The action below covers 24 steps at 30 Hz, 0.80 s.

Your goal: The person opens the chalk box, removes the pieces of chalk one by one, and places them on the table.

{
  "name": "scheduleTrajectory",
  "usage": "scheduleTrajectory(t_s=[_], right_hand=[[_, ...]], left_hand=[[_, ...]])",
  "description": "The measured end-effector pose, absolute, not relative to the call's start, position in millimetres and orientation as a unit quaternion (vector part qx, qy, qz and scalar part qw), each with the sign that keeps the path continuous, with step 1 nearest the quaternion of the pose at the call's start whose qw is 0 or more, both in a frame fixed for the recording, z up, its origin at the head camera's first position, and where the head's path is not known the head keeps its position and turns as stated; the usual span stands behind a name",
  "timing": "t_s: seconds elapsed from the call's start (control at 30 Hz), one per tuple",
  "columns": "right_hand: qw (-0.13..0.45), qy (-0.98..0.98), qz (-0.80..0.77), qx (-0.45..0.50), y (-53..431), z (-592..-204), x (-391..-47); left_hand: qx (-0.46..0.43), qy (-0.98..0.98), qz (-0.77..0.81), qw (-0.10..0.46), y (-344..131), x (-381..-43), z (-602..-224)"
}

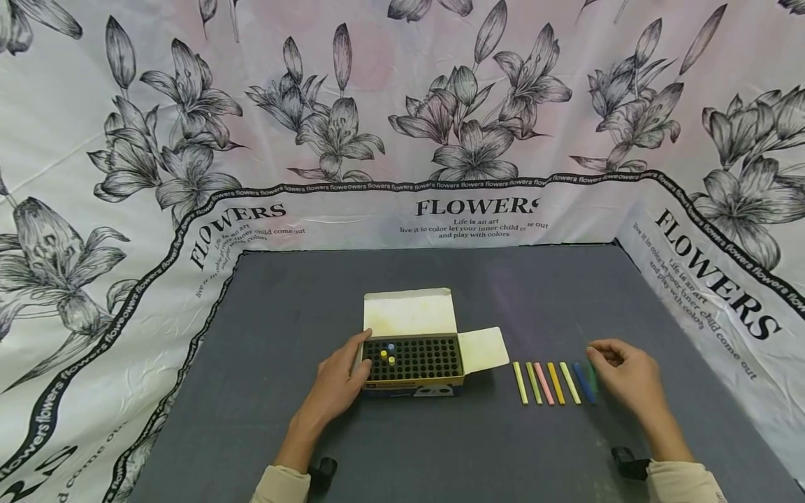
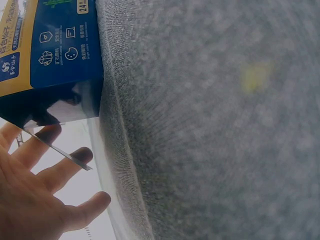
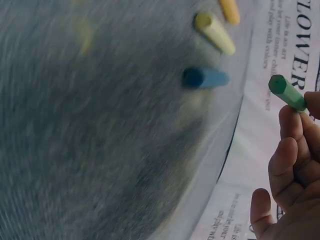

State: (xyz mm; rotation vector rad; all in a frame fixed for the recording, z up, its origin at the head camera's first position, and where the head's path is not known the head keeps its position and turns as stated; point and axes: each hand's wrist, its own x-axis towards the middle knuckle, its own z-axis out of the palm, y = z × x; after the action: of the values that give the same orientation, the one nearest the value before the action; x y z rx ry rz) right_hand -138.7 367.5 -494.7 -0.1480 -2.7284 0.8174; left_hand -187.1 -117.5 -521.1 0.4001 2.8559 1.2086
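Observation:
A cardboard chalk box [image 1: 415, 385] stands with its lid raised and a side flap spread to the right. Inside it is a dark holder [image 1: 428, 358] full of round holes, where a blue chalk [image 1: 391, 347] and two yellow chalks [image 1: 383, 355] stand at the left. My left hand [image 1: 336, 381] rests against the box's left end, its fingers [image 2: 67, 172] fairly straight beside a flap. Between thumb and fingertips my right hand [image 1: 629, 374] pinches a green chalk [image 3: 287, 92]. Nearest to it lies a blue chalk [image 1: 583, 383].
To the left of the blue chalk lies a row of several sticks, among them an orange chalk [image 1: 555, 383] and a pink chalk [image 1: 544, 383]. Dark grey cloth covers the table [image 1: 302, 293]. A flower-printed curtain [image 1: 352, 209] surrounds its back and sides.

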Motion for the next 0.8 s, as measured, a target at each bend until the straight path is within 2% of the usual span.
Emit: scheduleTrajectory(t_s=[0.43, 0.8], right_hand=[[0.059, -0.974, 0.217, -0.024, 388.8, -508.8, -148.1], [0.031, -0.981, 0.188, -0.027, 389.0, -512.2, -153.0]], left_hand=[[0.13, 0.914, 0.385, 0.003, -117.9, -188.5, -522.4], [0.135, 0.915, 0.381, 0.003, -119.5, -188.2, -522.9]])
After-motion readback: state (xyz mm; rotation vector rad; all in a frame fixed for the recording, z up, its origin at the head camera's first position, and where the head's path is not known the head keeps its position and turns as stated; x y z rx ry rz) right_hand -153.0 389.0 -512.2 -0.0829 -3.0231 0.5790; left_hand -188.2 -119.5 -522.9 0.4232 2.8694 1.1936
